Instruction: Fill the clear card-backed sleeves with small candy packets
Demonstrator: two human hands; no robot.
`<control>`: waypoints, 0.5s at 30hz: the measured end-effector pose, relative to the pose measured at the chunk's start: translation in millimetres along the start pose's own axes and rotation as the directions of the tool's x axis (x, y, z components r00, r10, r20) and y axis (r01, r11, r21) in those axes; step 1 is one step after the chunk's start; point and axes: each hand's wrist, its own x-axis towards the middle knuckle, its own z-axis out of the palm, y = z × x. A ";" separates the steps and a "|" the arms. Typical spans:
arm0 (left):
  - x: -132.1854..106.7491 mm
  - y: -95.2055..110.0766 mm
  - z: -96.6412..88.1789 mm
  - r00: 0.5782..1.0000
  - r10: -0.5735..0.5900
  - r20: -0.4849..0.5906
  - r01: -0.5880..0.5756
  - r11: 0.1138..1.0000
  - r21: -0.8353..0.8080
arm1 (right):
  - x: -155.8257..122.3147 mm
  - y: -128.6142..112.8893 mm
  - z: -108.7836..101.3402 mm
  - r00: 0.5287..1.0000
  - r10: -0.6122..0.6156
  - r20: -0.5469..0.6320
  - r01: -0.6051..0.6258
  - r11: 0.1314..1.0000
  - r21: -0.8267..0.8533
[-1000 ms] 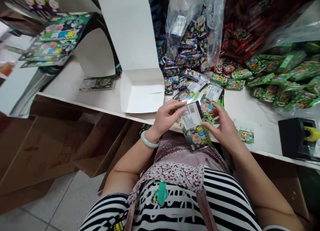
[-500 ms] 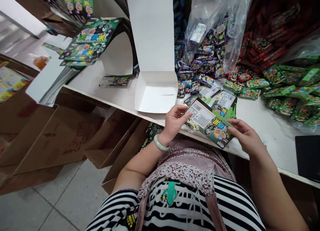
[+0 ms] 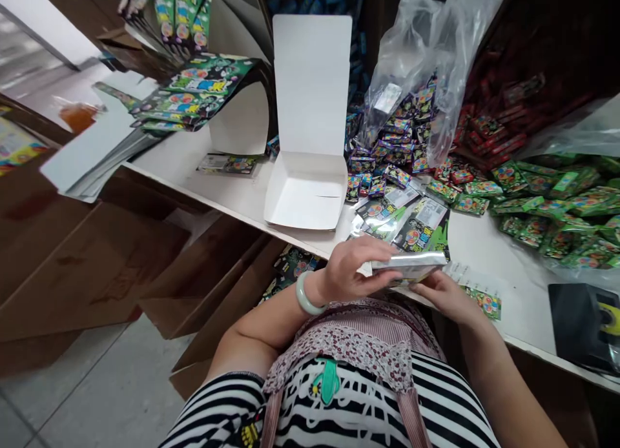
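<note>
Here we go: the left hand (image 3: 353,267), pale jade bangle (image 3: 306,294) on its wrist, clamps over a flat silver foil packet (image 3: 407,264), the right hand (image 3: 443,297) gripping it from below, just above the shelf edge. Beyond lie green printed card packets (image 3: 402,219) on a white shelf (image 3: 526,303), then an open white cardboard box (image 3: 310,122) and a clear plastic bag (image 3: 411,67) of packets!

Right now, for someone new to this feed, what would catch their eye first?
The open white cardboard display box stands at centre, with a clear plastic bag of packets just right of it. Heaps of green packets fill the right side. Lower centre, the left hand and right hand hold a silver foil packet.
</note>
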 end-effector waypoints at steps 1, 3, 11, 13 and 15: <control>2.2 2.6 -1.0 0.999 0.037 0.027 -0.037 0.999 0.013 | 1.2 -1.5 4.5 1.000 0.000 0.010 0.000 1.000 -0.019; 5.0 6.4 -2.2 0.995 0.079 0.067 -0.081 0.996 0.029 | 4.3 -3.0 11.9 1.000 -0.007 0.017 0.008 0.998 -0.058; 0.0 3.6 -4.2 0.994 0.026 0.111 -0.032 0.998 0.049 | 6.9 3.9 16.7 0.996 -0.086 0.013 0.086 0.996 0.003; -3.9 -2.1 -6.7 0.992 -0.087 0.090 0.081 0.994 0.068 | -1.1 2.6 2.8 0.994 -0.101 -0.038 0.102 0.995 0.005; -7.6 -11.5 -8.7 0.971 -0.237 0.025 0.235 0.970 0.068 | -13.4 1.6 -22.4 0.975 -0.108 -0.196 0.103 0.994 -0.033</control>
